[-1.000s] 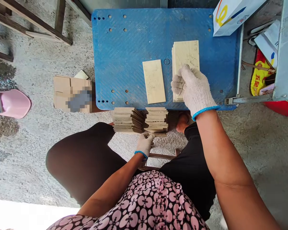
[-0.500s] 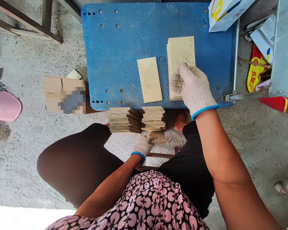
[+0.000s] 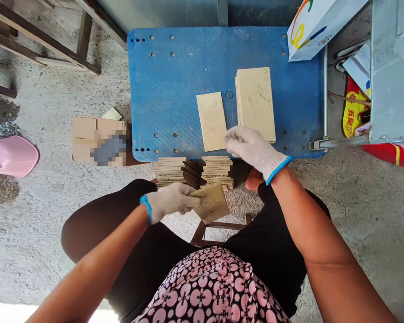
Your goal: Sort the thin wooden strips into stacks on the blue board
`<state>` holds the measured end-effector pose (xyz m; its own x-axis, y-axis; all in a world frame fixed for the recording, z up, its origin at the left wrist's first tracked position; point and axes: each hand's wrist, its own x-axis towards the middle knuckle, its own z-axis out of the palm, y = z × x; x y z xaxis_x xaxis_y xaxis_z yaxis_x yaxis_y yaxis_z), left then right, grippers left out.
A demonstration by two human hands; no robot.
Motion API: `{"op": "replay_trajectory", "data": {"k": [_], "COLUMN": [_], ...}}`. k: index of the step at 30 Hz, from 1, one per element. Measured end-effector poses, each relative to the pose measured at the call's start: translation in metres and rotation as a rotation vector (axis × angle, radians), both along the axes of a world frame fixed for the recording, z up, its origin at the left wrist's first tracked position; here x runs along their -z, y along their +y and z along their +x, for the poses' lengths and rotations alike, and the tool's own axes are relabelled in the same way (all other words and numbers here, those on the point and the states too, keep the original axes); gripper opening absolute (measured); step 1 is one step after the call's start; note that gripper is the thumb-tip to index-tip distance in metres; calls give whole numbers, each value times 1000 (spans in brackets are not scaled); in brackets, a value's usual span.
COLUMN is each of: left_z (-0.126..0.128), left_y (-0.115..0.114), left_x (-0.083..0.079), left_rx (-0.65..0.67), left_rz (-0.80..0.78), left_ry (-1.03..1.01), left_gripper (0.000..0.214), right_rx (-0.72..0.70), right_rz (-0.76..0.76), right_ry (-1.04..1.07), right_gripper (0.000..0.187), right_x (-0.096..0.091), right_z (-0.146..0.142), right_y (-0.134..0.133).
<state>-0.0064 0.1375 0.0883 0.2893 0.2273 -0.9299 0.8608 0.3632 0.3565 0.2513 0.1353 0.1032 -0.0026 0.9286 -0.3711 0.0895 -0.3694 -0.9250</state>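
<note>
My left hand, in a white knitted glove with a blue cuff, grips a thin wooden board by its left edge. The board is tilted above the floor between my knees. My right hand, gloved alike, is over the front of the blue table, its fingers loosely bent and nothing visible in them. Its fingertips are at the lower right corner of a single pale board; contact is unclear. Beside that lies a neat stack of boards, its lower edge partly behind my right hand.
Two stacks of boards stand below the table's front edge. A cardboard box and a pink plastic item are on the floor at left. A white paper bag occupies the back right corner, near a grey metal panel.
My left hand has lifted the board from beside the lower stacks, up and toward me. My right hand has moved left off the table's stack toward the single board. The view has shifted slightly.
</note>
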Motion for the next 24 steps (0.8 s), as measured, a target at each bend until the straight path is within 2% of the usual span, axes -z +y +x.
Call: {"op": "replay_trajectory", "data": {"k": [1,4,6,8,10,13,16,18,21,24], "left_z": [-6,-23,-31,-37,-41,-45,-45,-43,-40,-38], "left_y": [14,50,68,80,88,94,98,100,102,102], "left_x": [-14,-49,-62,-66,-61,-48,-36,-31,-24,-16], "left_rx": [-68,-195,-264,-360,-467,-591,-693,-754,-822,-876], "left_rz": [-57,-29,2,16,38,62,41,16,-4,-21], "left_ry": [-50,-175,-235,-300,-351,-376,-361,-355,-366,-386], "left_gripper": [22,27,28,28,30,36,36,35,37,40], "right_rx": [-66,-212,-254,-236,-145,-39,-113,-196,-286,-311], "right_rz": [-1,-24,-27,-30,-37,12,147,219,238,218], "right_ry": [-20,-49,-34,-22,-60,-194,-429,-591,-736,-838], "right_gripper": [29,34,37,38,44,74,105,119,130,129], "right_x": [1,3,5,8,12,17,20,22,24,25], "right_z": [-3,-14,-23,-30,-38,-48,-62,-73,-90,-101], "right_y": [-2,-4,-4,-3,-1,3,5,6,8,11]}}
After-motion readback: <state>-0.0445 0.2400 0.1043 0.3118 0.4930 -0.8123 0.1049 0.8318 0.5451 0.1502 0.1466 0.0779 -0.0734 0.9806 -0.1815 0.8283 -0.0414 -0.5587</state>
